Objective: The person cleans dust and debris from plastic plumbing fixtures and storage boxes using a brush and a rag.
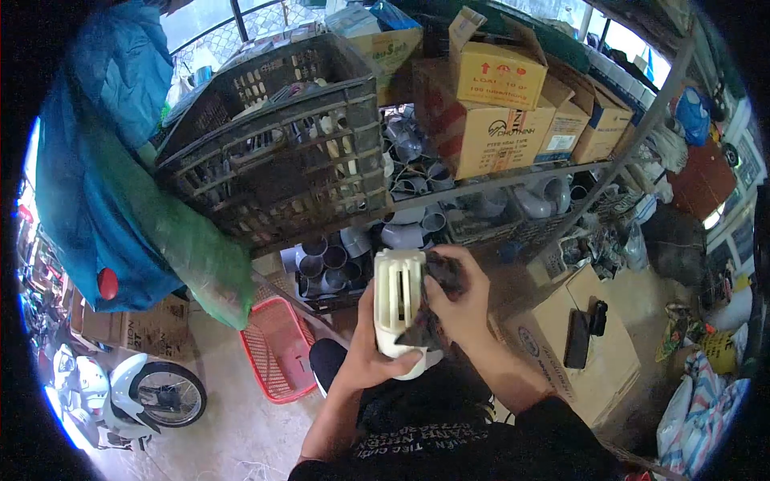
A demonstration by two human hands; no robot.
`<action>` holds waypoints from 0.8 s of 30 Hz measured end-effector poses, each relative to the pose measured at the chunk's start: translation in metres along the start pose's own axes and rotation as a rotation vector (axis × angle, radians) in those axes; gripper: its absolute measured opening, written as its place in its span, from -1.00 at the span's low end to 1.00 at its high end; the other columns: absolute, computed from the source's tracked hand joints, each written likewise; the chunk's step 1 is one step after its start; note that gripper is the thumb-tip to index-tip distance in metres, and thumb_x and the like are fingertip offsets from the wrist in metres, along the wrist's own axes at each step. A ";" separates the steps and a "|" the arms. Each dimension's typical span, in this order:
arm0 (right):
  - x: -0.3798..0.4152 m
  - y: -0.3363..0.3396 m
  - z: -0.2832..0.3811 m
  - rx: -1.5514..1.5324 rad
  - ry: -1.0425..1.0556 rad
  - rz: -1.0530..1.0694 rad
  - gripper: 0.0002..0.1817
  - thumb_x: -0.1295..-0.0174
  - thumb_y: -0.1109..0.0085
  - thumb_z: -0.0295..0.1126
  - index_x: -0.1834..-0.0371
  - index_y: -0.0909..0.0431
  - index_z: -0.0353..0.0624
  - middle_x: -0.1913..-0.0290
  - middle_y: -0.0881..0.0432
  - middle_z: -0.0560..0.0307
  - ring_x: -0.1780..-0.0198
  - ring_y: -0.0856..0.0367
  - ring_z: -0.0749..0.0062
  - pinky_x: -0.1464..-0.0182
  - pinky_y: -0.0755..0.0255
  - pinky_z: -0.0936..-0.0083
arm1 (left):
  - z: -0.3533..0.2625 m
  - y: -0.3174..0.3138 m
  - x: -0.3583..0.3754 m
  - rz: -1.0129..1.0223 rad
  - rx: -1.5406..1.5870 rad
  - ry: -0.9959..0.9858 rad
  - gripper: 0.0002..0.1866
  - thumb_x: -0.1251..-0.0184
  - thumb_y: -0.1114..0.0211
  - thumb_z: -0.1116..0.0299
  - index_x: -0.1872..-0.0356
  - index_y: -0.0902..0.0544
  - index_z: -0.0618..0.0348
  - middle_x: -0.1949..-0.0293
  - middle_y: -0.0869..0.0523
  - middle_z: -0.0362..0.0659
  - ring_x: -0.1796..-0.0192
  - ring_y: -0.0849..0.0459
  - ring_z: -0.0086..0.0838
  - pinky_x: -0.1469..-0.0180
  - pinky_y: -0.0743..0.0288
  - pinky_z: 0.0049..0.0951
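Observation:
A large white compact fluorescent bulb (393, 301) with several long tubes stands roughly upright before my chest. My left hand (374, 353) is wrapped round its lower body, thumb across the front of the base. On the other side, my right hand (463, 298) grips a dark, crumpled rag (423, 327) against the tubes. Part of the rag bunches above the right fingers, and a loose end hangs over the bulb's lower half. The right fingertips are partly hidden behind the cloth.
A black plastic crate (281, 152) sits on the rack ahead, beside cardboard boxes (501, 132). Grey pipe fittings (405, 234) fill lower bins. A red basket (281, 349) is on the floor left, near a motorbike wheel (167, 393). A phone (577, 339) lies on flattened cardboard (618, 353) at right.

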State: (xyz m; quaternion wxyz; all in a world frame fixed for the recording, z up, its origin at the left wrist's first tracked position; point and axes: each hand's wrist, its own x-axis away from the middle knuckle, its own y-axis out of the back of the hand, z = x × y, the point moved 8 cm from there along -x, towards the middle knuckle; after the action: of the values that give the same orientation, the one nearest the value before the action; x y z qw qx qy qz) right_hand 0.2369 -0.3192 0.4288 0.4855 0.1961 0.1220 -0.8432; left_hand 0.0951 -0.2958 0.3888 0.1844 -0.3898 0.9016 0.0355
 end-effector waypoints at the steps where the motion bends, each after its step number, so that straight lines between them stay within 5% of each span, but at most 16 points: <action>1: -0.003 0.000 0.002 0.029 -0.062 0.005 -0.71 -0.13 -0.23 -0.51 0.07 -0.47 -0.27 0.22 -0.61 0.14 0.14 -0.53 0.62 0.07 -0.43 0.59 | 0.002 0.001 0.001 -0.003 0.002 -0.011 0.19 0.12 -0.52 0.34 -0.44 0.18 0.32 -0.38 -0.17 0.06 -0.42 -0.19 -0.26 -0.41 -0.05 -0.25; 6: -0.003 -0.005 -0.021 -0.067 -0.170 -0.037 -0.83 -0.34 -0.01 -0.45 0.08 -0.44 -0.29 0.29 -0.58 0.13 0.16 -0.49 0.59 0.06 -0.38 0.60 | -0.006 0.000 0.003 -0.020 -0.209 -0.120 0.20 0.15 -0.56 0.32 -0.43 0.15 0.34 -0.35 -0.20 0.09 -0.41 -0.22 -0.24 -0.40 -0.08 -0.22; 8: 0.006 -0.019 -0.038 -0.061 -0.175 0.099 -0.68 -0.34 0.07 -0.50 -0.15 -0.34 -0.28 -0.01 -0.50 -0.03 -0.09 -0.45 0.34 -0.20 -0.25 0.46 | 0.005 0.008 0.008 -0.115 -0.149 -0.080 0.18 0.14 -0.56 0.30 -0.43 0.12 0.35 -0.34 -0.22 0.08 -0.39 -0.25 -0.24 -0.39 -0.12 -0.22; 11: 0.027 -0.036 -0.026 -0.061 -0.027 0.282 -0.48 -0.29 0.04 -0.58 -0.34 -0.17 -0.23 -0.22 -0.35 -0.11 -0.32 -0.27 0.25 -0.37 -0.06 0.38 | 0.000 0.021 0.003 -0.245 -0.003 -0.066 0.18 0.16 -0.56 0.19 -0.43 0.08 0.31 -0.31 -0.29 0.08 -0.35 -0.34 -0.24 -0.34 -0.24 -0.23; 14: 0.033 -0.037 -0.016 -0.143 -0.063 0.235 -0.44 -0.28 -0.03 -0.52 -0.36 -0.15 -0.22 -0.18 -0.39 -0.09 -0.26 -0.32 0.30 -0.33 -0.13 0.39 | -0.002 0.023 -0.002 -0.202 -0.147 -0.082 0.20 0.18 -0.56 0.18 -0.44 0.10 0.29 -0.31 -0.31 0.13 -0.32 -0.39 -0.22 -0.30 -0.30 -0.26; 19: -0.008 -0.020 -0.008 -0.045 -0.022 0.034 -0.68 -0.27 -0.19 -0.34 0.00 -0.40 -0.24 0.17 -0.50 0.18 0.13 -0.43 0.59 0.02 -0.37 0.58 | -0.018 0.002 0.001 -0.180 -0.515 -0.081 0.18 0.16 -0.54 0.21 -0.44 0.09 0.28 -0.24 -0.40 0.23 -0.21 -0.52 -0.05 -0.18 -0.43 -0.27; 24: -0.008 -0.031 0.001 -0.065 -0.096 0.120 -0.60 -0.23 -0.17 -0.44 -0.11 -0.36 -0.25 0.13 -0.52 0.13 0.06 -0.47 0.55 -0.05 -0.37 0.55 | -0.025 0.010 0.005 -0.274 -0.590 -0.095 0.14 0.18 -0.50 0.31 -0.44 0.06 0.28 -0.22 -0.42 0.24 -0.20 -0.54 -0.07 -0.16 -0.46 -0.27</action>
State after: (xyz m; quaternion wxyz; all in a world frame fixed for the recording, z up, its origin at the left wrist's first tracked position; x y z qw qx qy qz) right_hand 0.2132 -0.2977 0.4334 0.5467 0.1466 0.1139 -0.8165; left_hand 0.0772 -0.2970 0.4091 0.1086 -0.5419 0.7820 0.2881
